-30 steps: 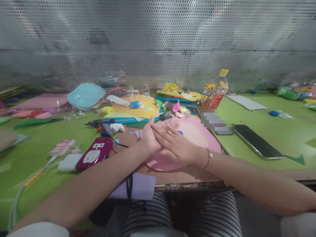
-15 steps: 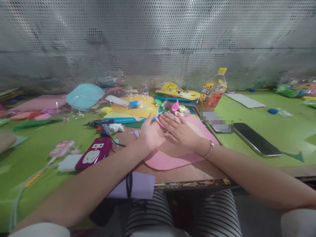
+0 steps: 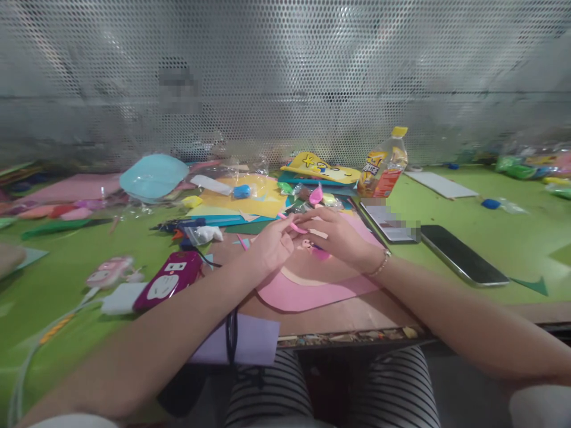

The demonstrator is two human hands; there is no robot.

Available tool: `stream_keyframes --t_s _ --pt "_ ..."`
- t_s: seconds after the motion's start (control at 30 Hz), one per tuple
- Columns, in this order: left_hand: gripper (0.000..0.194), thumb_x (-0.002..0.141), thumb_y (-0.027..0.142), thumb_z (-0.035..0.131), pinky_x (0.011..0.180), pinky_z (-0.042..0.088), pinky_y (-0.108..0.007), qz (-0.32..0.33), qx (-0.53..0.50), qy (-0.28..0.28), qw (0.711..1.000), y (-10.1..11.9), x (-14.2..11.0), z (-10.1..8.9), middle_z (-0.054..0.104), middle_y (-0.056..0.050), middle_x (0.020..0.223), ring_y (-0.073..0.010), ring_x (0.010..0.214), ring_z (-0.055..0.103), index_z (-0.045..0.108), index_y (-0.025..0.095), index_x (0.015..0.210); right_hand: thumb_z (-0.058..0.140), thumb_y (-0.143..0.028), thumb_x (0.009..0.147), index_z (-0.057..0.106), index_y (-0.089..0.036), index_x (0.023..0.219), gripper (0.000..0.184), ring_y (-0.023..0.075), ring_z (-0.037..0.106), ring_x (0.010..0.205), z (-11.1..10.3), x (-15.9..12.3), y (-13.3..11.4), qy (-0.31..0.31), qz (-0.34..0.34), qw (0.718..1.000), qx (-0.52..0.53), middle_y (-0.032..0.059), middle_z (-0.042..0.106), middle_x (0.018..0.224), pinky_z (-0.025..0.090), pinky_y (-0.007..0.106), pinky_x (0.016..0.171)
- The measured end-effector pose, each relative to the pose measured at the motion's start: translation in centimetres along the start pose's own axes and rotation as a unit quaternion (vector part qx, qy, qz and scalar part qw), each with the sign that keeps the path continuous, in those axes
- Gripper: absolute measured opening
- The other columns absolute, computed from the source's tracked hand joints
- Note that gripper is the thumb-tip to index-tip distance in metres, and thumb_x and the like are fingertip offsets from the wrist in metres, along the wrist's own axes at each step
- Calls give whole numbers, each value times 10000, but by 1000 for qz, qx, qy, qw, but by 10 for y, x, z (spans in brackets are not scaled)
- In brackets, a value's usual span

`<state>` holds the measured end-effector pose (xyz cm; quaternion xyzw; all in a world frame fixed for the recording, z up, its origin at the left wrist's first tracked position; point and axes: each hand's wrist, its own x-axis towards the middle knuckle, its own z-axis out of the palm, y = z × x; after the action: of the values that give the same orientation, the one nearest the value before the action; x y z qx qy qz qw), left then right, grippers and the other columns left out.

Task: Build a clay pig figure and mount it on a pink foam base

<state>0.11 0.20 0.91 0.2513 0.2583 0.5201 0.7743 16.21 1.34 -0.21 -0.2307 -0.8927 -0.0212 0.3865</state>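
Observation:
A thin strand of pink modelling clay (image 3: pixel 293 224) runs between my two hands. My left hand (image 3: pixel 273 248) has its fingers curled, with the strand at its fingertips. From the other side, the fingers of my right hand (image 3: pixel 342 239) pinch the strand's right part. Both hands hover over a pink paper cutout (image 3: pixel 289 298) with a curved edge. On it, partly covered by my right hand, lies a small magenta and blue figure (image 3: pixel 318 252). Just beyond my hands sit a bright pink lump of clay (image 3: pixel 316 194) and other clay in clear wrappers.
To the right lie a lit phone (image 3: pixel 388 223) and a dark phone (image 3: pixel 461 254), with a bottle (image 3: pixel 384 163) behind. On the left are a purple power bank (image 3: pixel 169 279) with a cable and a light blue cutout (image 3: pixel 154 177). Another person's hand (image 3: pixel 11 258) shows at the left edge.
My palms were pressed together with the pink strand sticking out. Now they have come apart, the strand is held at the fingertips, and the small figure beneath shows.

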Motion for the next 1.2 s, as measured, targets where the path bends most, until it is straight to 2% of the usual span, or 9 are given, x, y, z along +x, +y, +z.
stream_keyframes --t_s 0.1,0.2,0.3,0.47,0.57,0.77,0.93,1.07,1.2 --pt "218 878 55 408 745 507 -258 3 14 4 1000 -2 4 -3 647 -39 688 -105 649 626 599 116 792 478 -261 901 651 -204 1020 217 171 581 939 -1 0 0 12 15 1000 10 72 659 1008 494 368 818" --pt "189 848 59 473 711 499 -238 21 51 -6 998 -3 5 -7 657 -52 691 -103 642 623 606 109 722 480 -280 901 663 -205 1007 225 153 580 810 -2 0 0 26 70 996 38 52 665 883 497 333 734" --pt "156 804 74 554 722 489 -225 52 76 -15 996 -4 2 -8 660 -33 681 -91 660 623 608 122 666 520 -319 874 676 -199 975 221 139 568 731 -2 1 -2 55 139 982 111 38 647 808 485 294 651" --pt "155 694 107 694 746 489 -231 101 112 -26 988 -6 2 -10 661 2 715 -86 703 630 557 139 629 609 -338 799 664 -173 937 223 149 598 788 -2 5 -11 73 269 922 270 58 654 884 492 301 694" --pt "204 627 152 761 768 496 -257 111 140 -30 983 -8 5 -13 663 9 720 -85 680 627 566 140 688 626 -323 778 631 -194 938 206 145 601 821 0 6 -13 83 315 880 345 34 653 886 486 303 747" --pt "258 636 207 769 755 518 -288 112 170 -1 979 -11 4 -13 659 -1 704 -110 672 642 565 144 780 660 -321 741 547 -205 831 185 95 542 684 6 4 -5 137 329 830 428 -37 561 734 459 248 652" --pt "205 682 223 730 721 529 -279 137 205 17 969 -10 2 -12 657 -12 704 -124 684 655 576 139 789 660 -315 740 536 -210 825 184 88 541 743 2 6 -7 173 368 785 467 -42 530 777 478 254 736" --pt "180 681 217 720 676 526 -260 154 259 26 953 -10 2 -14 646 -3 686 -103 623 635 596 135 781 659 -299 742 540 -204 801 163 70 527 728 -1 7 -9 176 376 770 484 -47 523 784 469 230 741" --pt "177 672 232 721 666 518 -249 156 268 30 950 -11 3 -15 638 1 672 -94 612 621 599 133 755 656 -305 746 540 -205 820 170 70 529 721 -1 8 -10 174 377 770 485 -47 528 780 466 232 730"
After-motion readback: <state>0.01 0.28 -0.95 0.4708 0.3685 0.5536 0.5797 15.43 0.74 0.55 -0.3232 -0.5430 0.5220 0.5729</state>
